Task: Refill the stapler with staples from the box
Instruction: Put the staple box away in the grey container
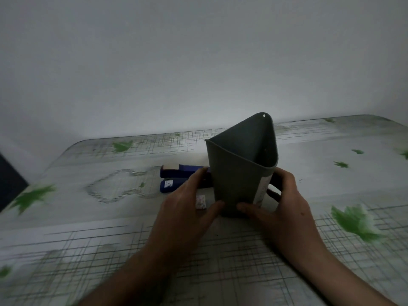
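A dark grey plastic container [238, 173] stands upright on the table, open at the top. My left hand [187, 208] holds its left side and my right hand [284, 202] holds its right side, thumbs on the front near the base. Behind it on the left lies a blue stapler [176, 173], partly hidden by the container and my left hand. A small pale staple box [201, 202] shows between my left thumb and fingers, on the table.
The table [88, 228] wears a white cloth with grey lines and green leaves. A plain white wall stands close behind it. A dark object [8, 182] sits at the far left edge.
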`<state>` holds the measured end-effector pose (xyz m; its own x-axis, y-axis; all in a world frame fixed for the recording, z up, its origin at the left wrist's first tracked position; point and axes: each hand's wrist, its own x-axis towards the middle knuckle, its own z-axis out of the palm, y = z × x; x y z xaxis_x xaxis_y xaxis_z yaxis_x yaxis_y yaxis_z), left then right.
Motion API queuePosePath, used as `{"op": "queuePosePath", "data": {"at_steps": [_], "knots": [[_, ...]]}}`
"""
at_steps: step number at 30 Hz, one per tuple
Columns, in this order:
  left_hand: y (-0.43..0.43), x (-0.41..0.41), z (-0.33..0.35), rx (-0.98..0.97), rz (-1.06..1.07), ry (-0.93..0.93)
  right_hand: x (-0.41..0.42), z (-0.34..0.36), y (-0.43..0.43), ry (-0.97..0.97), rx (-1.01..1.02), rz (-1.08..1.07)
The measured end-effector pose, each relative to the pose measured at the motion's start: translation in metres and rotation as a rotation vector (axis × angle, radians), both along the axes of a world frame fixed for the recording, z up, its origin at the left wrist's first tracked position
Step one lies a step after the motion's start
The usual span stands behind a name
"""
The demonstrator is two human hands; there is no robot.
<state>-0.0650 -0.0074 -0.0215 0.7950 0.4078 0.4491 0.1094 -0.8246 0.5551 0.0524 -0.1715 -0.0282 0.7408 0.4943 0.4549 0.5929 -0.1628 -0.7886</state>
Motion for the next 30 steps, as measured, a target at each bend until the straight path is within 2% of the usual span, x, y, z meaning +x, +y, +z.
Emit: {"op": "queuePosePath", "data": {"at_steps": [3,8,18,21,30], "knots": [[0.017,-0.010,-0.007,0.101,0.021,0.135,0.009,-0.001,0.002,0.127,-0.013,0.095],[0.042,-0.024,-0.010,0.196,0.031,0.262,0.024,0.001,0.009,0.179,-0.081,0.194],[0.060,-0.034,-0.008,0.190,-0.030,0.308,0.033,-0.006,0.013,0.165,-0.158,0.170],[0.062,-0.036,0.003,0.142,-0.047,0.238,0.032,-0.005,0.013,0.164,-0.158,0.183],[0.051,-0.037,0.060,-0.108,0.132,-0.237,0.027,-0.002,0.012,0.122,-0.156,0.174]]}}
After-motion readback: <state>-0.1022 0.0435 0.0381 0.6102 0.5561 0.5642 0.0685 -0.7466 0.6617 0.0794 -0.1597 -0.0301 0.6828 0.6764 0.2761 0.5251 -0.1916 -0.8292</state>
